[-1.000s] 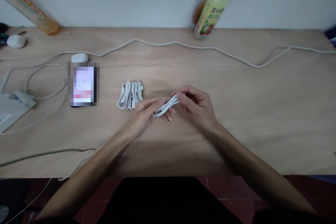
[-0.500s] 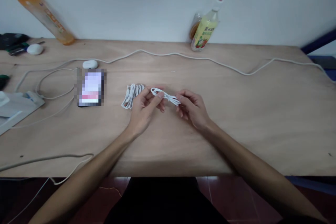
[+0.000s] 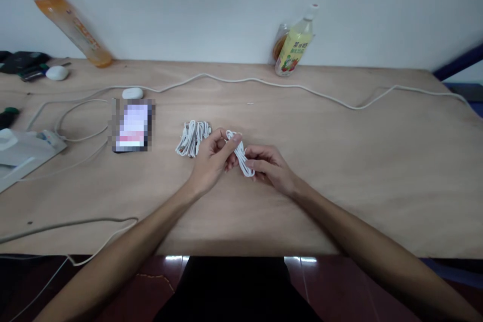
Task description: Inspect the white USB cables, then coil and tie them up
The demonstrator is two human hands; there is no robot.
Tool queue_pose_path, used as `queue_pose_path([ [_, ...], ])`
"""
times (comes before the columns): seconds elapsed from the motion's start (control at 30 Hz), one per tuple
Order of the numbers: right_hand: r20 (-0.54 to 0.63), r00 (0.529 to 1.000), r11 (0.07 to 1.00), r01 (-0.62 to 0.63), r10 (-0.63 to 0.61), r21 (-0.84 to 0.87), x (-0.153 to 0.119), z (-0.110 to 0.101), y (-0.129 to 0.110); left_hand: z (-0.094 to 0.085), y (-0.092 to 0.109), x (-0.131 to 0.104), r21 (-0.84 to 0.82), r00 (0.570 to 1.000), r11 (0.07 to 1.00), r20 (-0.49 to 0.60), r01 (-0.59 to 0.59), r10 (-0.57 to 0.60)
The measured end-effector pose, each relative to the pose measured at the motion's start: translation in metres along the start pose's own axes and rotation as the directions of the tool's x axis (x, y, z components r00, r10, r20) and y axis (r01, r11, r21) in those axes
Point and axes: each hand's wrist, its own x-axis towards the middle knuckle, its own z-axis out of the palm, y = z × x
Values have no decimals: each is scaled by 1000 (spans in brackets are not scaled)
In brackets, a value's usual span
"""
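A coiled white cable (image 3: 241, 154) is held between my two hands above the wooden table (image 3: 339, 161). My left hand (image 3: 214, 156) pinches its upper end, thumb on top. Lower down, my right hand (image 3: 269, 167) grips the bundle with thumb and fingers on its right side. The coil slants from upper left to lower right. Just left of my left hand lies a pile of bundled white cables (image 3: 191, 138), partly covered by that hand.
Left of the pile are a phone (image 3: 133, 126) and a small white case (image 3: 132, 93). A long white cord (image 3: 256, 79) crosses the table's back. An orange drink bottle (image 3: 79, 32) and a yellow drink bottle (image 3: 296, 45) stand by the wall. A white box (image 3: 26, 153) sits at far left.
The coiled cable has turned from nearly level to steeply slanted, its right end now lower. My right hand has moved down and slightly left. The view has shifted a little.
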Motion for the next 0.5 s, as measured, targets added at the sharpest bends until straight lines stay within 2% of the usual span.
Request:
queue_pose_path([
  [0.23,-40,999,999,7,-8,-32,4,-1,2,-1,-1,-2,-16,1000,1000,5,-11,11],
  [0.37,-134,991,998,-31,23,-52,5,3,0,0,0,-5,88,998,994,-4,-68,69],
  [0.5,-188,982,996,10,-26,-88,6,6,-1,1,-1,-7,209,988,967,-18,-145,152],
])
